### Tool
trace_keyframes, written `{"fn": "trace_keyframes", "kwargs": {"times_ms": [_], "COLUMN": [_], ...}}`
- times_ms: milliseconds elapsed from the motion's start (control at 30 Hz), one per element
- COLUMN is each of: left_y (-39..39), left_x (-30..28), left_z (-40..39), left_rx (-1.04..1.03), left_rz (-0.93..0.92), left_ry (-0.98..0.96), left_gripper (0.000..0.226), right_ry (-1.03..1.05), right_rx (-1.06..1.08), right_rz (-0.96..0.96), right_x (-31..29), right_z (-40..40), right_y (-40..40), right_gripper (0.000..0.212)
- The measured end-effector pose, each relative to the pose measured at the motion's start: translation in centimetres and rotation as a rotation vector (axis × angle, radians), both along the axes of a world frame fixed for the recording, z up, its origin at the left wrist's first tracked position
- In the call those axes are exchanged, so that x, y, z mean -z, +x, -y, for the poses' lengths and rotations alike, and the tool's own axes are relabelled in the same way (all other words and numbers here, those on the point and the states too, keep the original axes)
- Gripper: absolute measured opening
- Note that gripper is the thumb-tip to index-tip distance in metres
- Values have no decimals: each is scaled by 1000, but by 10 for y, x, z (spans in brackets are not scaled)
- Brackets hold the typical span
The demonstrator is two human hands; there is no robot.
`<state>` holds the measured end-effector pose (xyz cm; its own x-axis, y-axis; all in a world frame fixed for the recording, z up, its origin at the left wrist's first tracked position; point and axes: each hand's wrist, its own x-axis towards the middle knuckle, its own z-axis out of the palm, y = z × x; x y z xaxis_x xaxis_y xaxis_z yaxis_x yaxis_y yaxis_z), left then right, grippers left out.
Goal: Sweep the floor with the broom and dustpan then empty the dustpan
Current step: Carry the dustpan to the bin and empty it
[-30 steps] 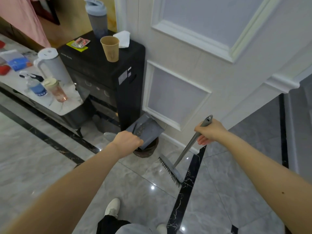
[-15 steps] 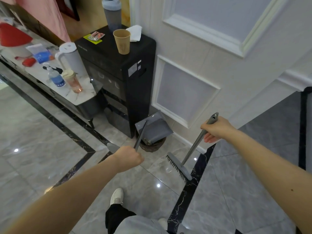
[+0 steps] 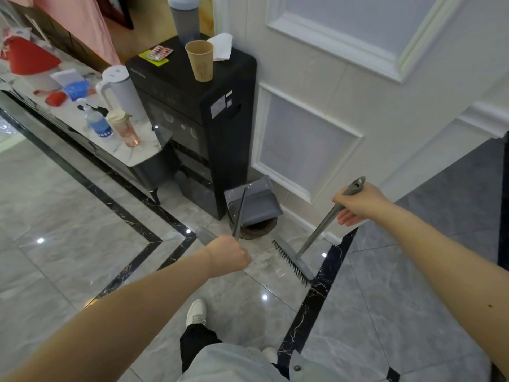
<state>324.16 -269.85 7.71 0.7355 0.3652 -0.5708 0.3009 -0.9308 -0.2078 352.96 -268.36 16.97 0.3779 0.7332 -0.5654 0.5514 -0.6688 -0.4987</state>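
Glossy grey marble floor (image 3: 82, 238) with black inlaid border strips spreads wide and open to my left and behind me; ahead, a white panelled wall (image 3: 316, 86) closes the space. Against that wall stands one black water dispenser (image 3: 220, 139), and to its left one low marble-topped side table (image 3: 129, 155) juts out, its rounded corner near the walkway.

My left hand (image 3: 227, 256) is closed in a fist around the handle of one grey dustpan (image 3: 254, 202), which is tipped up over one small round bin (image 3: 259, 230) at the dispenser's foot, just beside the wall. My right hand (image 3: 358, 204) grips the upper handle of one grey broom (image 3: 316, 235); its bristled head rests on the floor by a black border strip, to the right of the bin.

On top of the dispenser I count one paper cup (image 3: 200, 60), one tissue, one blister pack. One white shoe (image 3: 196, 312) shows below.
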Motion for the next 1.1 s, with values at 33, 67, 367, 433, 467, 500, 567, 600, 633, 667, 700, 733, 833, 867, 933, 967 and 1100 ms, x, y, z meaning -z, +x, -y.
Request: {"fn": "trace_keyframes", "kwargs": {"times_ms": [33,67,367,433,467,500,567,600,633,667,700,733,833,867,933,967,1100], "left_y": [3,4,16,17,20,23,25,24,23,24,25,26,21,20,23,27,44], "left_x": [-1,-5,0,-2,-1,1,1,-2,-4,-4,-4,-4,-7,-9,-12,-14,-32], "left_z": [-3,-6,10,9,13,18,18,16,14,14,16,18,13,8,5,5,-3], "left_rx": [-54,-115,46,75,129,157,71,30,29,72,129,156,-13,-53,-57,-44,-61], "left_rz": [2,16,-75,-55,-80,-103,-73,-60,-32,-12,-18,-40,-17,6,42,48,79], "left_ry": [17,34,22,13,2,0,3,10,11,10,10,20,61,76,95,99,119], "left_gripper": [27,27,24,24,23,23,25,26,26,26,26,25,25,26,26,26,26], "right_ry": [0,0,0,1,1,1,-3,-1,0,2,4,5,7,11,18,19,23], "right_rx": [0,1,23,30,33,34,35,40,44,47,52,53,57,59,60,59,52], "right_rz": [-2,-3,-10,-14,-18,-20,-27,-29,-29,-27,-26,-26,-30,-33,-39,-41,-53], "right_x": [0,-1,-5,-4,-4,-3,-4,-4,-4,-4,-4,-5,-6,-6,-6,-6,-5], "right_z": [1,1,5,8,9,10,13,15,15,15,16,16,18,19,20,21,24], "right_y": [1,1,10,12,13,14,17,18,19,19,20,20,19,19,18,19,18], "right_gripper": [24,24,21,21,21,21,20,20,20,20,20,21,21,21,22,22,22]}}
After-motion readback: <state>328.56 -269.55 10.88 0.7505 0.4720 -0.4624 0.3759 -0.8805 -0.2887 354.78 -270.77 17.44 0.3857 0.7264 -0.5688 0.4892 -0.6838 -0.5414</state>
